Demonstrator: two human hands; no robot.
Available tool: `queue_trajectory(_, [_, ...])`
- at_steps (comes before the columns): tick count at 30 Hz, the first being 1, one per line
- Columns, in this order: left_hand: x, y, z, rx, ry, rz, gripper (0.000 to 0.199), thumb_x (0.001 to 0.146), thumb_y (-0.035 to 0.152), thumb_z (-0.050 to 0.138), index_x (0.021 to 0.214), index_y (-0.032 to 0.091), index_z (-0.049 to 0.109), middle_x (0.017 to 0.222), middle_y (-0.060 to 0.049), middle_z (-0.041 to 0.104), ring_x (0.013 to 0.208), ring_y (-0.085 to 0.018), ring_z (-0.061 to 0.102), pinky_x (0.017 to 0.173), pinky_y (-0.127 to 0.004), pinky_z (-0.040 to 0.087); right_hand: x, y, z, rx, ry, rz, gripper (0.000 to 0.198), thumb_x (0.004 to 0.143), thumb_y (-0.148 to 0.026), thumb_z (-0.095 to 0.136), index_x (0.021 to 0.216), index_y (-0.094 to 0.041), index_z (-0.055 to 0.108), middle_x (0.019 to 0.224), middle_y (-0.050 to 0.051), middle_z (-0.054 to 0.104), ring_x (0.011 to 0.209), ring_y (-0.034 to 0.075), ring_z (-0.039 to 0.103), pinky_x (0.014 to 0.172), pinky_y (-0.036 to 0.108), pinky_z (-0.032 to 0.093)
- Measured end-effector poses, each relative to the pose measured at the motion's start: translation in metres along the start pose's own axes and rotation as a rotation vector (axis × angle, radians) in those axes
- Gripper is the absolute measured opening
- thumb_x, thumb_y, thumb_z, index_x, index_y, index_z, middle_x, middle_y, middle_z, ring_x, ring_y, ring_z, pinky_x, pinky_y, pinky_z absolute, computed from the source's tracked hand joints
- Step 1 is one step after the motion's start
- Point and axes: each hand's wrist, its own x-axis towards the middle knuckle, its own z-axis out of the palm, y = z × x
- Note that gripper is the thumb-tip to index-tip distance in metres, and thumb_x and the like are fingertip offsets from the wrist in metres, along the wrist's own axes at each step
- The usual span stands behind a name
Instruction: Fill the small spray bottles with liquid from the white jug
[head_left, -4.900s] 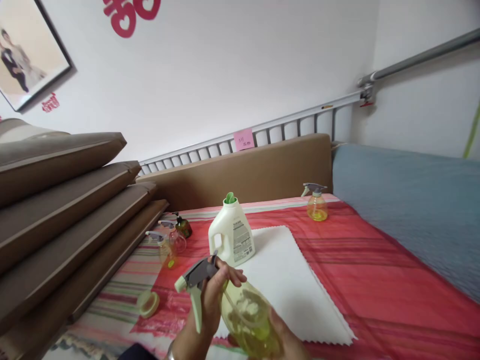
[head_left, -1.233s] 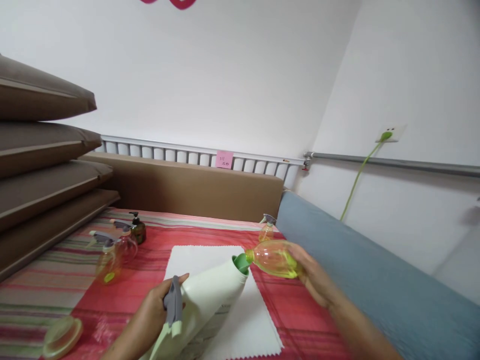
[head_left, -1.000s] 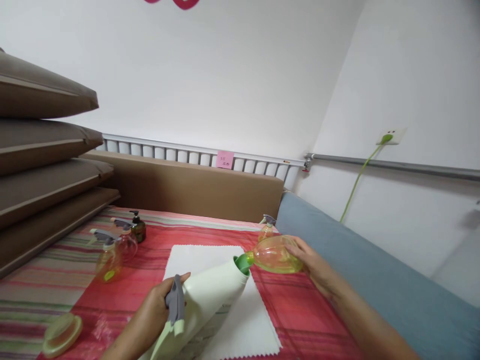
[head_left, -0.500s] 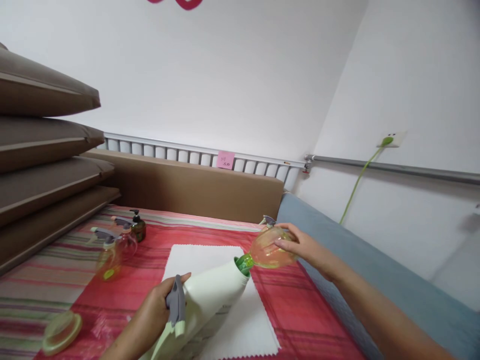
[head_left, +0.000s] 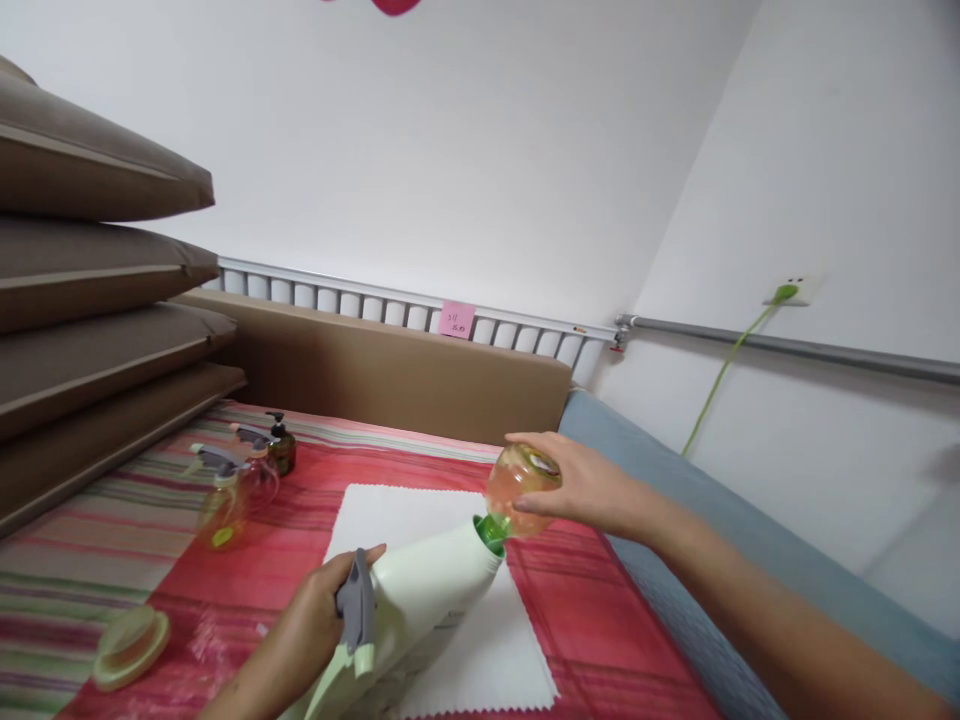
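Note:
My right hand [head_left: 577, 485] is closed around a clear yellow-orange bottle [head_left: 510, 487]. The bottle is tipped neck down, with its neck at the dark green mouth of a large pale green container [head_left: 431, 580]; whether anything flows is unclear. That container lies slanted, its mouth facing up and right. My left hand [head_left: 319, 600] is closed at its near side. Against these fingers sits a grey trigger spray head [head_left: 358, 605] with a pale green nozzle; its exact grip is partly hidden. A white cloth [head_left: 510, 650] with zigzag edges is spread underneath.
At left stand a yellow spray bottle [head_left: 223, 510], a pink one [head_left: 259, 475] and a dark pump bottle [head_left: 281, 445]. A pale green round lid-like piece [head_left: 131, 648] lies nearer. Stacked brown cushions [head_left: 97, 260] rise at left; a blue padded edge [head_left: 720, 540] runs along the right.
My right hand has moved left and tilted the yellow-orange bottle more steeply, its neck still at the container's mouth. The left hand keeps its hold. The whole view has shifted slightly.

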Motion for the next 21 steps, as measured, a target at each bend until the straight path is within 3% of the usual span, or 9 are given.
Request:
queue_trajectory(8, [-0.006, -0.001, -0.001, -0.009, -0.015, 0.020, 0.048, 0.066, 0.017, 0.056, 0.113, 0.016, 0.062, 0.096, -0.006, 0.071, 0.082, -0.022, 0.064, 0.080, -0.033, 0.049, -0.006, -0.035, 0.003, -0.072, -0.043, -0.164, 0.060, 0.068, -0.034, 0.065, 0.125, -0.031, 0.049, 0.121, 0.004, 0.055, 0.107, 0.027, 0.051, 0.090, 0.039, 0.041])
queue_trajectory(17, [-0.013, 0.008, -0.004, -0.022, 0.036, 0.021, 0.046, 0.064, 0.015, 0.056, 0.109, 0.015, 0.065, 0.093, -0.007, 0.072, 0.085, -0.023, 0.064, 0.080, -0.032, 0.050, -0.004, -0.015, 0.003, 0.177, 0.115, 0.046, 0.063, 0.057, -0.040, 0.074, 0.117, -0.032, 0.058, 0.122, 0.005, 0.058, 0.110, 0.035, 0.051, 0.096, 0.049, 0.037])
queue_trajectory(21, [-0.017, 0.004, -0.004, 0.002, 0.051, 0.036, 0.045, 0.065, 0.015, 0.057, 0.109, 0.015, 0.065, 0.094, -0.008, 0.072, 0.085, -0.022, 0.064, 0.078, -0.029, 0.050, -0.007, 0.007, 0.008, 0.391, 0.089, 0.150, 0.064, 0.055, -0.042, 0.076, 0.117, -0.033, 0.059, 0.121, 0.004, 0.060, 0.110, 0.037, 0.052, 0.098, 0.053, 0.035])
